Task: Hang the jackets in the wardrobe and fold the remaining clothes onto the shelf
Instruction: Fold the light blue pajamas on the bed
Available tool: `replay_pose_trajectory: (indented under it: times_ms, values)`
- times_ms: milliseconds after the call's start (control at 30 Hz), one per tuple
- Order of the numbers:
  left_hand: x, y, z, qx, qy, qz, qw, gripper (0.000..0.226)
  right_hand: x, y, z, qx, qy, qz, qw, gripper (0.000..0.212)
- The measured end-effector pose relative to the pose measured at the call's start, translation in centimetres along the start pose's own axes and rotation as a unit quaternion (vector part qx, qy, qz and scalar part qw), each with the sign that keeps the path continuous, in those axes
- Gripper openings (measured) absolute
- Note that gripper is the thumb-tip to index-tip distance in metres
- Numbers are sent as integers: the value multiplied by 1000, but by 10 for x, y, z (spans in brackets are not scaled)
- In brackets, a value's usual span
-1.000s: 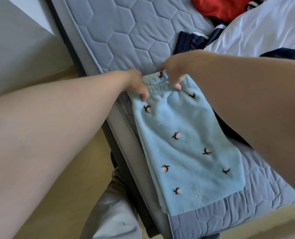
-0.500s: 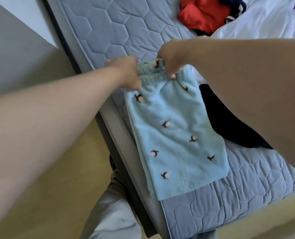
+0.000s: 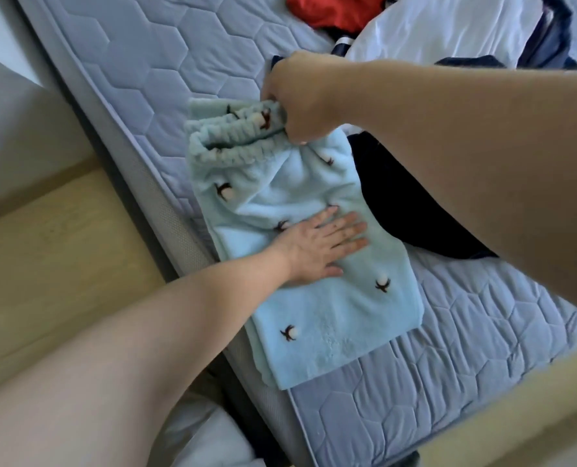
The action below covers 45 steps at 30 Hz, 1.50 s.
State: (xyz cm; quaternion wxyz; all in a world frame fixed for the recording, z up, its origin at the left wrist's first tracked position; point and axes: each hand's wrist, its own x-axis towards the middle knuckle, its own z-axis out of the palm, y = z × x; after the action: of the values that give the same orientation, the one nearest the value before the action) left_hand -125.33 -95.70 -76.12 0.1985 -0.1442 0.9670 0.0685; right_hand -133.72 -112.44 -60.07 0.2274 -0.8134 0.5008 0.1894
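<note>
Light blue fleece trousers [image 3: 317, 315] with small brown-and-white flower marks lie folded lengthwise on the grey quilted mattress [image 3: 166, 62], near its left edge. My right hand [image 3: 297, 99] grips the elastic waistband at the far end and lifts it off the bed. My left hand [image 3: 320, 244] lies flat, fingers spread, pressing on the middle of the trousers.
A dark navy garment [image 3: 411, 217] lies right of the trousers, partly under my right arm. A red garment [image 3: 334, 11] and a white one [image 3: 448, 32] with navy trim lie at the far end. Wooden floor [image 3: 54, 251] runs left of the bed; a wooden edge [image 3: 516, 406] crosses the bottom right.
My left hand let go of the waistband and moved down to press flat on the middle of the trousers. My right hand keeps hold of the waistband and has raised it.
</note>
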Motion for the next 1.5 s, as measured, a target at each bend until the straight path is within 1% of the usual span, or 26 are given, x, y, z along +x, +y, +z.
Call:
replay_pose_trajectory:
  times_ms: [100, 167, 200, 267, 300, 333, 400, 467, 500, 533, 567, 600, 667, 733, 867, 967, 1033, 1133, 1167, 1233, 1300, 1333, 1367, 1433, 1467, 1500]
  values:
    - [9, -11, 7, -40, -10, -32, 999, 74, -26, 1, 14, 12, 19, -13, 1000, 21]
    - [3, 0, -2, -112, 24, -71, 991, 76, -50, 1, 24, 24, 42, -8, 999, 16]
    - [-4, 8, -8, -189, 62, -105, 974, 76, -62, 2, 28, 30, 60, -4, 998, 17]
    - [-25, 24, -20, -393, 146, -207, 884, 67, -88, -1, 35, 36, 91, -12, 995, 17]
    - [-37, 32, -26, -496, 165, -277, 806, 60, -100, -3, 38, 35, 102, -21, 994, 17]
    - [-51, 40, -30, -603, 169, -350, 696, 50, -113, -6, 43, 31, 111, -26, 993, 20]
    - [-84, 54, -34, -796, 181, -428, 388, 31, -139, -10, 59, 13, 130, -30, 991, 29]
    - [-113, 56, -38, -885, 183, -411, 123, 36, -168, -14, 76, -2, 155, -39, 987, 39]
    - [-130, 57, -37, -904, 191, -382, 26, 46, -182, -16, 86, 2, 182, -48, 982, 41]
    - [-146, 58, -36, -917, 198, -345, -38, 55, -195, -19, 98, 12, 223, -58, 973, 40]
    - [-159, 60, -38, -935, 188, -289, -85, 68, -208, -21, 111, 21, 269, -65, 961, 38]
    - [-167, 61, -44, -951, 162, -238, -108, 87, -221, -22, 127, 21, 312, -72, 947, 35]
    - [-170, 65, -58, -975, 93, -192, -64, 113, -242, -24, 159, 11, 359, -93, 929, 30]
    - [-163, 69, -68, -967, 21, -254, 7, 115, -258, -27, 190, 2, 356, -118, 927, 28]
    - [-139, 88, -70, -880, -52, -464, 92, 75, -274, -34, 242, -17, 313, -122, 942, 27]
    - [-126, 117, -62, -837, -86, -527, 121, 31, -280, -38, 265, -10, 265, -94, 960, 36]
    - [-120, 138, -53, -825, -75, -545, 130, 18, -283, -41, 273, 2, 208, -63, 976, 46]
    - [-117, 161, -30, -792, 14, -585, 172, 33, -288, -48, 278, 55, 95, 2, 994, 56]
    - [-117, 164, -25, -780, 38, -598, 181, 40, -290, -53, 280, 86, 84, 33, 992, 55]
    - [-117, 169, -14, -760, 59, -618, 191, 48, -293, -70, 282, 150, 143, 125, 970, 38]
    - [-114, 170, -6, -735, 55, -640, 218, 51, -289, -88, 284, 231, 210, 285, 906, 31]
    - [-111, 169, -3, -719, 56, -653, 230, 54, -286, -96, 285, 293, 214, 384, 849, 39]
    - [-109, 168, 0, -708, 58, -664, 234, 59, -282, -101, 286, 375, 204, 480, 766, 53]
    - [-108, 165, 4, -713, 40, -665, 217, 73, -273, -106, 285, 580, 146, 608, 521, 82]
    - [-109, 165, 5, -731, 16, -651, 201, 76, -269, -108, 285, 677, 103, 616, 389, 93]
    - [-111, 164, 5, -753, -11, -631, 183, 75, -267, -110, 288, 755, 61, 587, 287, 98]
